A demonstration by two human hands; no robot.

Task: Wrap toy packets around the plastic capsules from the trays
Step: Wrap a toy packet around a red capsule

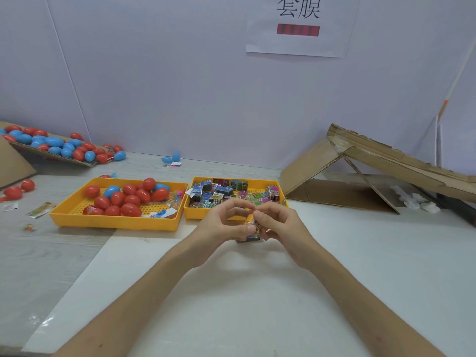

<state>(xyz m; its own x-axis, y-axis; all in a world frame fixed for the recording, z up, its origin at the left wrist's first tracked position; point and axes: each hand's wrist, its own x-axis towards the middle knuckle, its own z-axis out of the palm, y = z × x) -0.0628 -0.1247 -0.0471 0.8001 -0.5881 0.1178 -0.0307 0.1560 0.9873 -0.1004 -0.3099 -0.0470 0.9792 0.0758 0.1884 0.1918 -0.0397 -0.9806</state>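
Judging from the head view, the only one given, the job is somewhere in its middle. The left hand (221,224) and the right hand (282,228) meet over the white table (334,279) just in front of the trays, and the fingers of both are curled and pinch one printed packet (253,229) between them. Plenty looks left to do: a heap of red and blue capsules (128,199) lies bare in the left tray (113,224), and the right tray (192,215) holds a jumble of folded packets (219,193). A further pile (55,143) of capsules sits on a cardboard sheet (85,162) at the far left. No finished, wrapped capsule shows plainly anywhere. Thumbs and fingers cover most of the held packet, so I cannot tell whether a capsule already sits inside it. An orange bit peeps out at its top, too small to name.
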